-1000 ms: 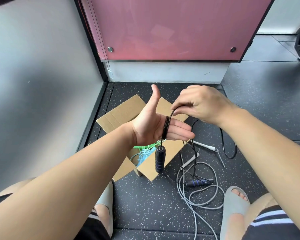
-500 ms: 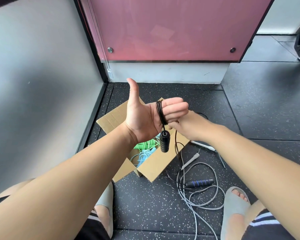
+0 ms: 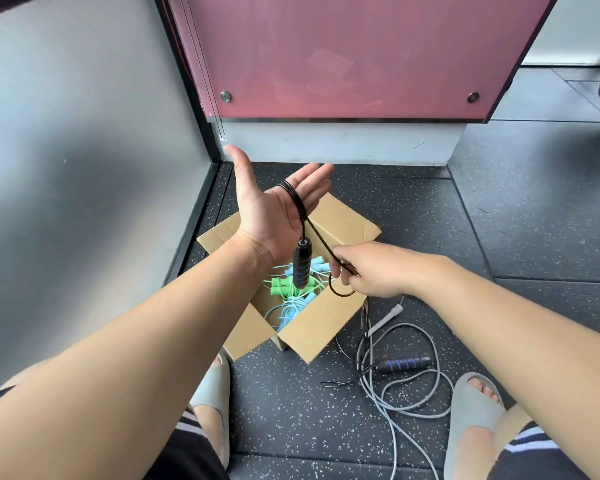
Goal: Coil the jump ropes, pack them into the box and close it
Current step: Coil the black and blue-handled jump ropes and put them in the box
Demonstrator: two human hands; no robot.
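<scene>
Black jump rope [image 3: 292, 195] is wound in several turns around the four fingers of my left hand [image 3: 271, 216], which I hold palm up above the open box [image 3: 312, 329]. These fingers are straight and pressed together, with the thumb well apart. They do not grip; they only carry the coil. One black handle [image 3: 302, 263] with blue rings hangs from the coil just beside my wrist. From the coil the cord runs down to my right hand [image 3: 371, 270], where the thumb and curled fingers pinch it, and a small loop hangs under them. The rest of the cord drops to the floor, where the second handle [image 3: 404, 363] lies tangled with a grey rope [image 3: 409, 407].

I judge the cord to be thin, light, smooth and a little springy, so the turns may slide off my flat fingers if the tension goes. The handles look like the heavier parts, and their ribbed surface should not slip. I think the best place to hold is the cord close to the coil, and later across all turns together. The tangle on the floor may catch when I pull.

Inside the box, green jump ropes [image 3: 279, 289] and pale blue jump ropes [image 3: 291, 308] lie in loose bundles.
</scene>
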